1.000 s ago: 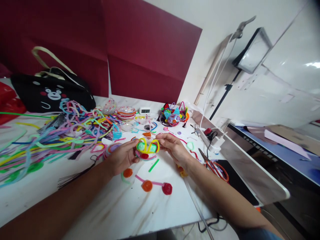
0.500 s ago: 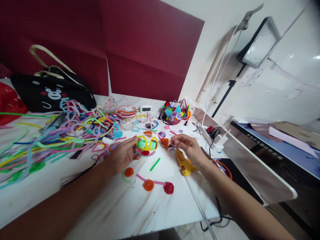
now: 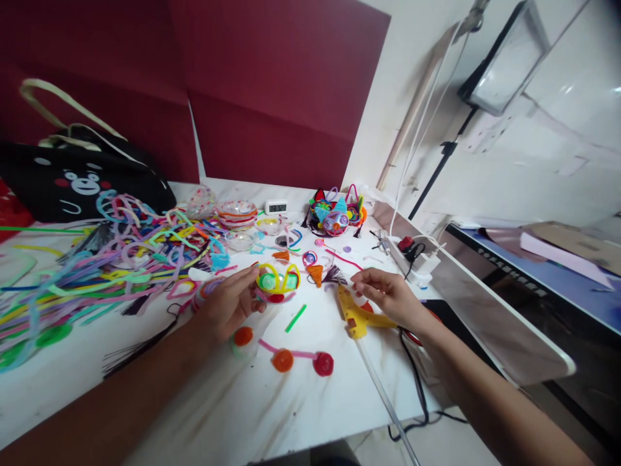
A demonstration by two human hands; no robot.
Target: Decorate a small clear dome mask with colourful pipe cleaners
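My left hand (image 3: pixel 233 303) is closed around the edge of a small clear ball (image 3: pixel 277 281) decorated with yellow, green and red pipe cleaners, held above the table. My right hand (image 3: pixel 383 292) hovers over the handle of a yellow glue gun (image 3: pixel 353 313), its fingers loosely bent and apart, with nothing seen between them. A long clear glue stick (image 3: pixel 383 388) runs from the gun past the table's front edge. Between the hands lie an orange triangle (image 3: pixel 315 275) and a dark tassel (image 3: pixel 334 274). Nearer are a green pipe cleaner piece (image 3: pixel 295 318) and a pink strip (image 3: pixel 303 354) with orange and red coils.
A heap of pipe cleaners (image 3: pixel 145 252) covers the left, before a black bag (image 3: pixel 82 188). Stacked clear shells (image 3: pixel 237 215), a small digital clock (image 3: pixel 276 207) and finished pipe-cleaner ornaments (image 3: pixel 334 219) stand behind. At right are a power strip (image 3: pixel 414 262) and a board edge (image 3: pixel 485 310).
My right hand has moved right from the tassel to over the glue gun, uncovering the tassel. My left hand keeps its hold on the ball. The view has shifted slightly.
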